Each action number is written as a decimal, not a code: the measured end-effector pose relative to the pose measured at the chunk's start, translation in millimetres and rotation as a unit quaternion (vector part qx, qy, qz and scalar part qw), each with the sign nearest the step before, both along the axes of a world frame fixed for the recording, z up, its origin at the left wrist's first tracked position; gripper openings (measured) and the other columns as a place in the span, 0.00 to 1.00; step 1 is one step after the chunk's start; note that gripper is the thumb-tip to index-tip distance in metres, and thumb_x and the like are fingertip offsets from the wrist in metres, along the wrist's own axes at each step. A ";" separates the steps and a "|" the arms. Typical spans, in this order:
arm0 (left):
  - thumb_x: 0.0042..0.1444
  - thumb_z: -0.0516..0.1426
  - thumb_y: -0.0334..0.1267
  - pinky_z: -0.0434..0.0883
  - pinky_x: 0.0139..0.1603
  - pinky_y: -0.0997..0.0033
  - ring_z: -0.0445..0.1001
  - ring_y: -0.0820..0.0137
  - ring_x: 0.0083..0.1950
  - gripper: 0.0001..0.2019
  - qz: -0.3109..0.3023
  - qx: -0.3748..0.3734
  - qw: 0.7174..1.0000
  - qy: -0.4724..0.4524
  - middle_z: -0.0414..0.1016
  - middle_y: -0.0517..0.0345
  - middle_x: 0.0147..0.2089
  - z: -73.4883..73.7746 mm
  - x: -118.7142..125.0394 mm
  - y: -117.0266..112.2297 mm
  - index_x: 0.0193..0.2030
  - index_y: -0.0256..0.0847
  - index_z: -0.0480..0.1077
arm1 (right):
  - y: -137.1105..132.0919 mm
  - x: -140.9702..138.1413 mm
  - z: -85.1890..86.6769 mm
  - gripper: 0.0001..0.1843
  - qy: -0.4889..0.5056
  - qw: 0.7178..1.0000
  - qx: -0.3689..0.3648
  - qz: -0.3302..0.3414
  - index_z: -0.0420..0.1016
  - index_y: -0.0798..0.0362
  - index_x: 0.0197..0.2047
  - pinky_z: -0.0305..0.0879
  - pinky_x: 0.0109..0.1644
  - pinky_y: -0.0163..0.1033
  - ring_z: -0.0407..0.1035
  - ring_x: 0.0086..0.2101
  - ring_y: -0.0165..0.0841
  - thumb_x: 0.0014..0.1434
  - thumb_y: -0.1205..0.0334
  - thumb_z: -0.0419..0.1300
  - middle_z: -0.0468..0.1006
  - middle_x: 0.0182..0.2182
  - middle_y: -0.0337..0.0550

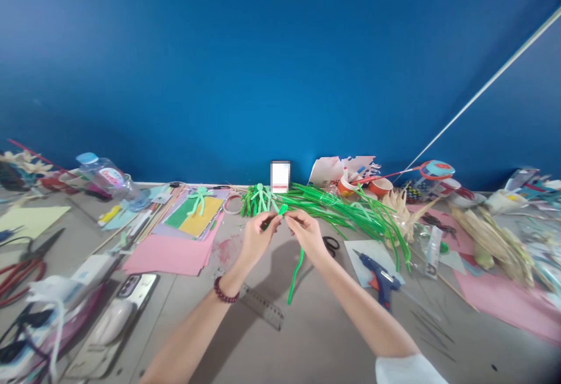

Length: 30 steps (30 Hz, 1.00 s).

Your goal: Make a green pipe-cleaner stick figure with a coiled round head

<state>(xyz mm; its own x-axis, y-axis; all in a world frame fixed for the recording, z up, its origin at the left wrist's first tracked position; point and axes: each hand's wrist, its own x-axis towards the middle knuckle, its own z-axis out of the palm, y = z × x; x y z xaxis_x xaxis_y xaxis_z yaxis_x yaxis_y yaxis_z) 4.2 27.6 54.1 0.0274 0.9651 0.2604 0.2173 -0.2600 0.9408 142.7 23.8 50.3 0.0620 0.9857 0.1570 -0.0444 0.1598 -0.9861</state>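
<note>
At the centre of the frame, the left hand [256, 237] and the right hand [307, 233] both pinched the green pipe cleaner [296, 273] above the table [315, 325]. Its tail hung free; I think too much twisting could kink it or slip it out.

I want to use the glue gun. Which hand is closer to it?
Right. The right hand is up and left of the blue glue gun; the left hand sits farther left, both pinching the green pipe cleaner.
</note>
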 end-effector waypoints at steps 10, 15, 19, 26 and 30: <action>0.57 0.54 0.40 0.66 0.30 0.75 0.72 0.71 0.33 0.09 -0.024 0.078 0.995 0.055 0.74 0.55 0.32 6.8 -1.6 -2.6 0.34 0.39 0.72 | 6.5 14.4 18.1 0.13 0.087 0.994 -0.033 0.054 0.75 0.53 0.33 0.66 0.32 0.35 0.67 0.26 0.28 0.48 0.54 0.65 0.74 0.26 0.38; 0.58 0.53 0.35 0.68 0.37 0.73 0.71 0.71 0.36 0.06 0.015 0.191 0.973 0.126 0.73 0.55 0.33 8.9 -0.5 -10.1 0.35 0.39 0.70 | 4.7 14.9 13.0 0.12 0.053 0.996 -0.035 0.065 0.76 0.54 0.31 0.66 0.32 0.35 0.68 0.26 0.29 0.45 0.55 0.67 0.76 0.25 0.39; 0.58 0.53 0.34 0.69 0.38 0.72 0.73 0.71 0.35 0.05 0.055 0.274 0.943 0.182 0.73 0.55 0.34 0.7 0.2 -13.1 0.36 0.40 0.70 | -0.4 13.0 10.2 0.10 -0.015 0.999 0.020 0.036 0.77 0.53 0.33 0.67 0.37 0.38 0.71 0.31 0.33 0.47 0.58 0.65 0.78 0.29 0.43; 0.56 0.55 0.32 0.69 0.38 0.72 0.75 0.69 0.36 0.05 0.074 0.323 0.912 0.243 0.76 0.53 0.36 -2.1 5.2 -20.4 0.39 0.40 0.71 | -10.1 7.3 14.4 0.09 -0.061 0.994 0.090 0.000 0.76 0.52 0.36 0.66 0.41 0.38 0.70 0.33 0.33 0.52 0.67 0.56 0.77 0.32 0.42; 0.56 0.56 0.36 0.70 0.35 0.74 0.73 0.71 0.35 0.04 0.021 0.190 0.975 0.113 0.74 0.55 0.34 3.7 9.3 -19.5 0.37 0.40 0.71 | -10.0 5.8 13.4 0.08 -0.028 0.995 0.091 -0.007 0.75 0.52 0.34 0.66 0.38 0.37 0.69 0.32 0.32 0.53 0.67 0.55 0.75 0.31 0.41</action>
